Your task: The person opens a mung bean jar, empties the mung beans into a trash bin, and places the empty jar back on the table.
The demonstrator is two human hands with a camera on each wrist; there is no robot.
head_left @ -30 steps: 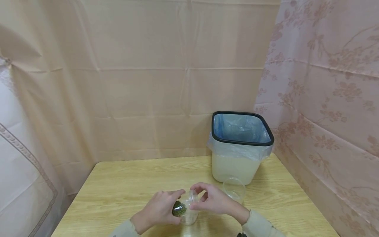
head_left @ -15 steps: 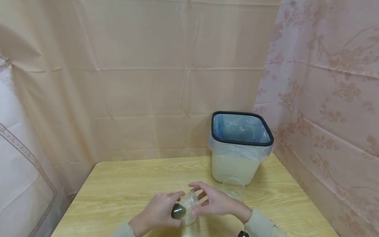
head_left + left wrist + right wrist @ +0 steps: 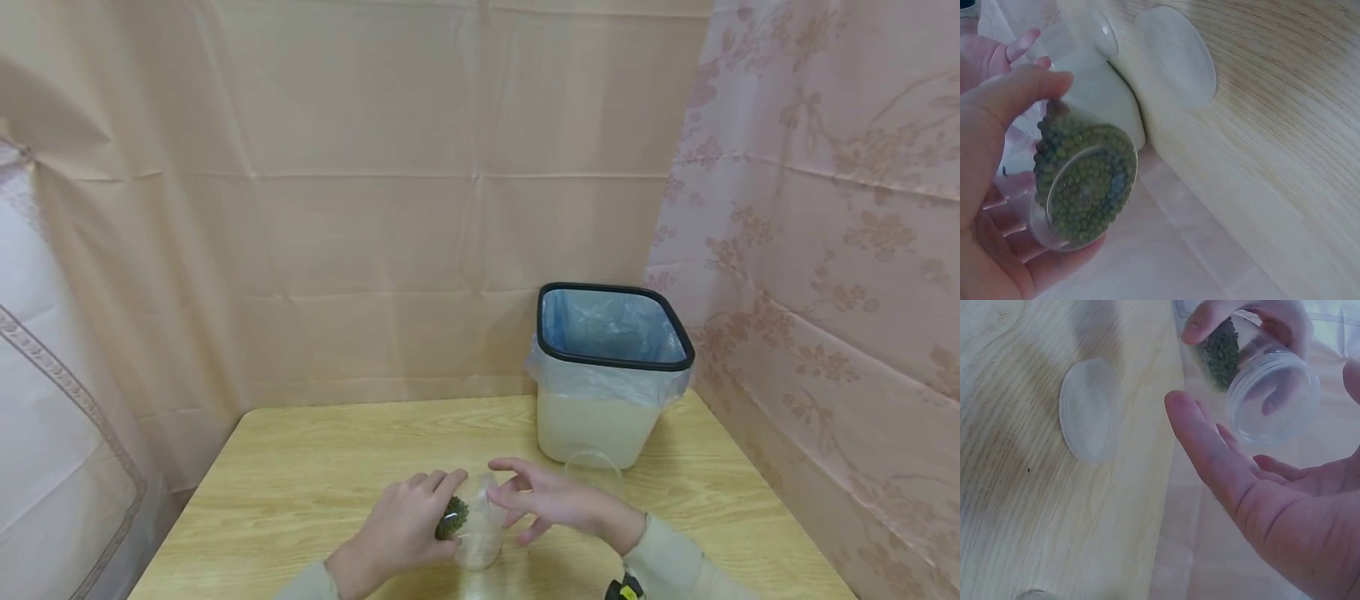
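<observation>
My left hand [image 3: 401,525] grips a clear plastic jar [image 3: 482,537] around its lower part, thumb on one side and fingers on the other. Green beans [image 3: 1088,190], like mung beans, lie packed against its base. The jar is tilted, its open mouth [image 3: 1275,406] facing my right hand. Just beside that mouth is my right hand [image 3: 555,502], fingers extended and apart, with nothing in its grasp. Whether a fingertip touches the rim cannot be told. A clear round object [image 3: 1090,412] with a rim is on the table, a lid or shallow container by its look.
A cream bin [image 3: 596,417] with a black rim and a blue-white bag liner stands at the table's back right. The wooden table [image 3: 322,467] meets a hanging beige cloth behind and a floral cloth at right. One dark speck [image 3: 1029,470] lies on the wood.
My right hand's fingers have loosened from around the jar's mouth and spread straighter. The jar has turned slightly in my left hand, which keeps its hold.
</observation>
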